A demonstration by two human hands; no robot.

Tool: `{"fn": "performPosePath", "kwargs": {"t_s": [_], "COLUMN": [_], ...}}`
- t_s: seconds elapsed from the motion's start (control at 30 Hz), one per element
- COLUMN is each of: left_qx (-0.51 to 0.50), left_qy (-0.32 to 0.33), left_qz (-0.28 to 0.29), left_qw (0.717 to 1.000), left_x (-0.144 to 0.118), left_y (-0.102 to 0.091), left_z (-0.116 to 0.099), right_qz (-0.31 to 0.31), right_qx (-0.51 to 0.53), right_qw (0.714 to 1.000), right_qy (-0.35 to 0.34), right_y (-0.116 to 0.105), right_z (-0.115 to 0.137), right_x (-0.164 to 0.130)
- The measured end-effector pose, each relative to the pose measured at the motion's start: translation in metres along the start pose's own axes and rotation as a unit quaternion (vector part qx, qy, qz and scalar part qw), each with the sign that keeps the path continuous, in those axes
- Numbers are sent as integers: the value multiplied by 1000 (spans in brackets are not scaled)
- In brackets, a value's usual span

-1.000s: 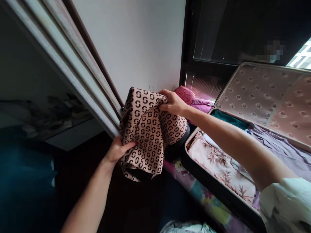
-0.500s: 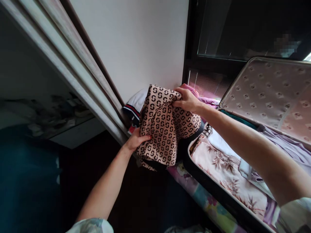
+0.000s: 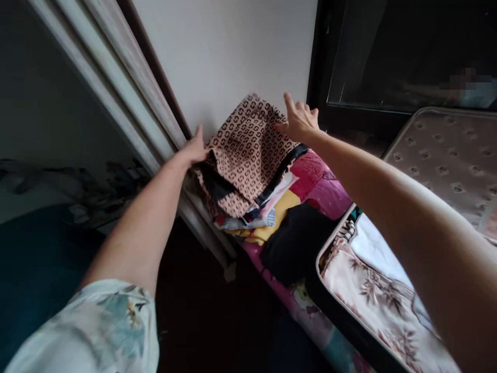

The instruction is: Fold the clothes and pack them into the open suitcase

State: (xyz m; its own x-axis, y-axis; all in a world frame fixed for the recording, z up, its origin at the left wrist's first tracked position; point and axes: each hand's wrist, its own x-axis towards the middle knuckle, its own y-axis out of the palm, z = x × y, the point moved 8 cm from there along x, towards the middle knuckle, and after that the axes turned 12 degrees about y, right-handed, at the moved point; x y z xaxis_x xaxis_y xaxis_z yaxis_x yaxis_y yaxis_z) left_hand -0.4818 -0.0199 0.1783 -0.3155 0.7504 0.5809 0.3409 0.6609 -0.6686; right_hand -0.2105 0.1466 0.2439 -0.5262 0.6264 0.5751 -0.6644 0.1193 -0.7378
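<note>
A pink garment with a black ring print [image 3: 248, 150] lies on top of a pile of clothes [image 3: 264, 217] against the white wall. My left hand [image 3: 196, 150] rests flat against the garment's left edge, beside the wardrobe door frame. My right hand [image 3: 298, 120] hovers at the garment's right edge with fingers spread, holding nothing. Under the printed garment I see white, yellow and pink fabrics, and a black piece [image 3: 295, 243] in front.
An open suitcase [image 3: 322, 259] lies at the right with floral fabric [image 3: 373, 300] inside and its quilted lid [image 3: 442, 166] raised. A sliding wardrobe door frame [image 3: 116, 88] runs diagonally at the left. A dark window [image 3: 388, 52] is behind. The floor below is dark.
Both hands carried the printed garment up and away onto the clothes pile by the wall. My right hand let go and opened; my left now lies flat at its edge.
</note>
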Motion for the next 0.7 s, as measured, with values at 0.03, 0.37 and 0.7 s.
{"fn": "performPosePath", "kwargs": {"t_s": [0.03, 0.37, 0.7], "left_qx": [60, -45, -166], "left_qy": [-14, -22, 39], "left_qz": [3, 221, 146], "left_qw": [998, 974, 974], "left_x": [15, -227, -291], "left_y": [1, 185, 197], "left_z": [12, 26, -94], "right_qz": [-5, 103, -12], "right_qx": [-36, -37, -27], "right_qw": [999, 968, 887], "right_qy": [-8, 225, 462], "right_y": [0, -87, -244], "right_z": [-9, -222, -257], "right_x": [-9, -328, -604]}}
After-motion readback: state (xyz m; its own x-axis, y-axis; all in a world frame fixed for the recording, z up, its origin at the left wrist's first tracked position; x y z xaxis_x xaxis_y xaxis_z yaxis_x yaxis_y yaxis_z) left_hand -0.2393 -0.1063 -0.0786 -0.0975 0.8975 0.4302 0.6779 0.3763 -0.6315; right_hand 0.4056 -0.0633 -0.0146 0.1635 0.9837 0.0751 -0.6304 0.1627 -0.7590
